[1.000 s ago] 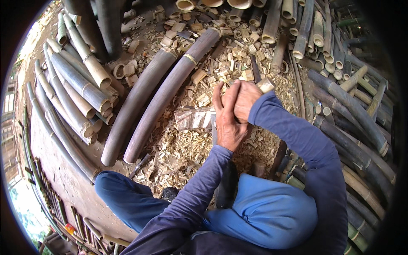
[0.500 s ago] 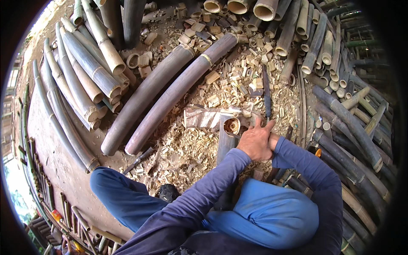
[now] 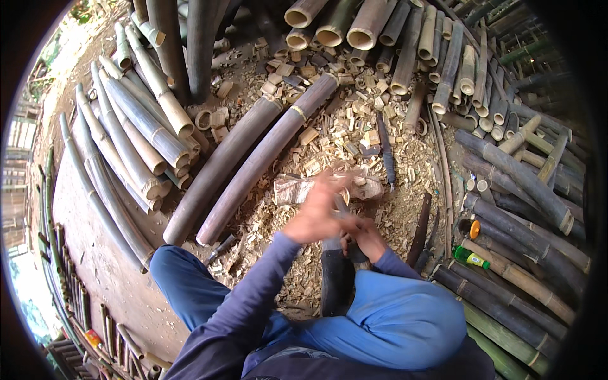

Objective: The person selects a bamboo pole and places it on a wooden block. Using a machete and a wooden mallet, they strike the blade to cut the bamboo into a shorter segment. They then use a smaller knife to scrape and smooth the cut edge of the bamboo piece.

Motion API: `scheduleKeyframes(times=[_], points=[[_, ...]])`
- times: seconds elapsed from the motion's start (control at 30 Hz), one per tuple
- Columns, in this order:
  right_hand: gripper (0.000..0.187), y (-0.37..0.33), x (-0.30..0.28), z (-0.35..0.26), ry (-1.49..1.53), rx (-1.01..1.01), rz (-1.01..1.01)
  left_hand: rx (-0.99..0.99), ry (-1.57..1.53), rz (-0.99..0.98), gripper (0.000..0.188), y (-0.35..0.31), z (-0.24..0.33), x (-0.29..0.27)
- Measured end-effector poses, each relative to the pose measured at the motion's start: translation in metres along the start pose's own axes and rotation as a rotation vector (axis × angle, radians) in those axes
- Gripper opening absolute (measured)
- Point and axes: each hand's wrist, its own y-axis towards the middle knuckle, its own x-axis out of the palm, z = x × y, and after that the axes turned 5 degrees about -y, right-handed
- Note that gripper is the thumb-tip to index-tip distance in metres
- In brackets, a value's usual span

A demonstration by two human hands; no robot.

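My left hand (image 3: 313, 215) is smeared by motion above a pale split wood block (image 3: 292, 190) lying on shavings; its fingers are too blurred to read. My right hand (image 3: 368, 239) is lower and to the right, fingers curled around a narrow grey piece (image 3: 357, 254) that I cannot identify. The hands meet or overlap in this view. Beneath them a dark bamboo pole (image 3: 335, 278) runs toward my lap between my legs, its upper end mostly hidden by the hands. A long dark tool (image 3: 386, 149) lies on the chips just beyond them.
Two thick bamboo poles (image 3: 259, 155) lie to the left, near a bamboo pile (image 3: 142, 126). More cut bamboo (image 3: 449, 69) is stacked at the far right. A green bottle (image 3: 471, 256) and an orange round thing (image 3: 475, 228) rest among poles on the right. Wood chips (image 3: 361, 120) cover the ground.
My left hand has moved left and my right hand down and left, from resting together beside the bamboo's cut end. The view has shifted; the green bottle now shows.
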Motion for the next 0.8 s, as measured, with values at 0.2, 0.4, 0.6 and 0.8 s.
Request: scheduleKeyframes(times=[0.2,0.4,0.6,0.8], points=[[0.055,-0.019,-0.022,0.102,-0.514,-0.142,0.929,-0.689,0.063,0.225,0.070,-0.037,-0.035,-0.035],[0.042,0.002,-0.039,0.185,-0.817,-0.078,0.997,-0.772,0.121,0.092,0.079,-0.056,-0.071,0.104],[0.048,-0.003,-0.038,0.147,-1.021,0.203,0.770,-0.730,0.039,0.137,0.074,-0.053,-0.074,0.103],[0.057,-0.006,-0.033,0.108,-1.189,0.411,0.524,-0.749,0.070,0.114,0.078,-0.054,-0.069,0.095]])
